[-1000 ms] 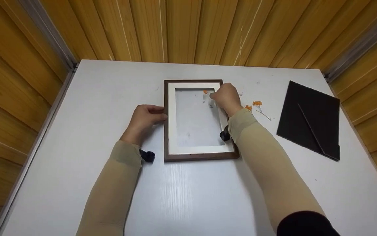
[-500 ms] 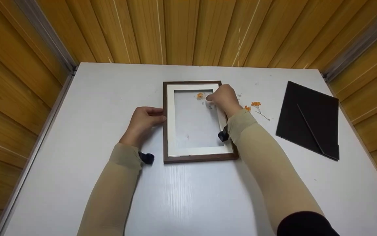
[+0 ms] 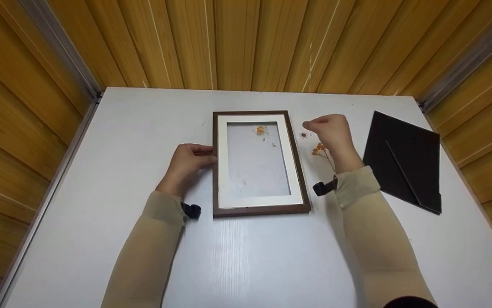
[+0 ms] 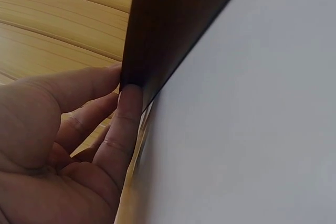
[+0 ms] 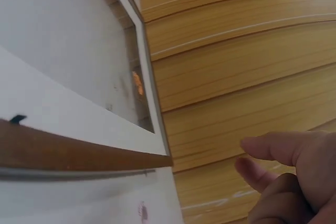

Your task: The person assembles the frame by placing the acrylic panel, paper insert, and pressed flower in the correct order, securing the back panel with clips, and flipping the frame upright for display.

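Note:
A brown picture frame (image 3: 263, 210) with a white inner border lies flat on the white table. Inside its opening, near the top right, rests an orange dried flower (image 3: 260, 130). My left hand (image 3: 188, 164) touches the frame's left side with thumb and fingertips, as the left wrist view also shows. Right of the frame, my right hand (image 3: 334, 134) hovers over the table, thumb and forefinger slightly apart in the right wrist view with nothing between them. Below its fingertips lies a small dark-centred flower (image 3: 303, 135). An orange sprig (image 3: 320, 149) lies beside the wrist, its stem partly hidden.
A black backing board (image 3: 416, 154) with a thin stand leg lies at the right of the table (image 3: 151, 115). Small specks (image 3: 273, 145) show within the frame's opening. Yellow wood-panelled walls (image 3: 237, 47) stand behind and at both sides.
My right hand has let go of the orange flower inside the frame and moved right, off the frame. The left hand keeps its place at the frame's left side.

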`<state>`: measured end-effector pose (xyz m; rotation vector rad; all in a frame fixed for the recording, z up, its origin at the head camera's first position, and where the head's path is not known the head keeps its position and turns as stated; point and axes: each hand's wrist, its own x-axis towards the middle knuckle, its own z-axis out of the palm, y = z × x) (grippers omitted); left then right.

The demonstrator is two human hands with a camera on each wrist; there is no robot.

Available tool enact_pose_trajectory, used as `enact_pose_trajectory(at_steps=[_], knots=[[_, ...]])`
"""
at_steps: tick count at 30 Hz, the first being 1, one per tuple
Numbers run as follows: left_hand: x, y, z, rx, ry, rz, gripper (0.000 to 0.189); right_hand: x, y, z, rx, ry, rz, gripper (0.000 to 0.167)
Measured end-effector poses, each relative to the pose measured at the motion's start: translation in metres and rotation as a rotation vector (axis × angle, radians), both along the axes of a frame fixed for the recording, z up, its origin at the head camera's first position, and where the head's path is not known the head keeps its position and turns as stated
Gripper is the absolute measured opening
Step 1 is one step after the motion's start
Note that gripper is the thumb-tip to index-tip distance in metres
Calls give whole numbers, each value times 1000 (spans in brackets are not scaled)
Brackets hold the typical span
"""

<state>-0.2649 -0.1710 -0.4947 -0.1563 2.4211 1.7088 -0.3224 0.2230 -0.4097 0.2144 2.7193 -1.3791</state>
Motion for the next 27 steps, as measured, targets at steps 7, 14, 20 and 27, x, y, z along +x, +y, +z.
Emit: enact_pose_trajectory(at_steps=[7,14,20,27], knots=[[1,1,-3,-1,-7,8,42,33,42,18,-40,134,-62,47],[1,1,0,2,-6,7,42,44,85,9,36,107,-111,43],[1,-1,-1,16,8,2,42,36,112,-10,110,22,-74,42],[1,-1,-2,13,0,-7,44,28,124,-32,274,-91,-20,46]])
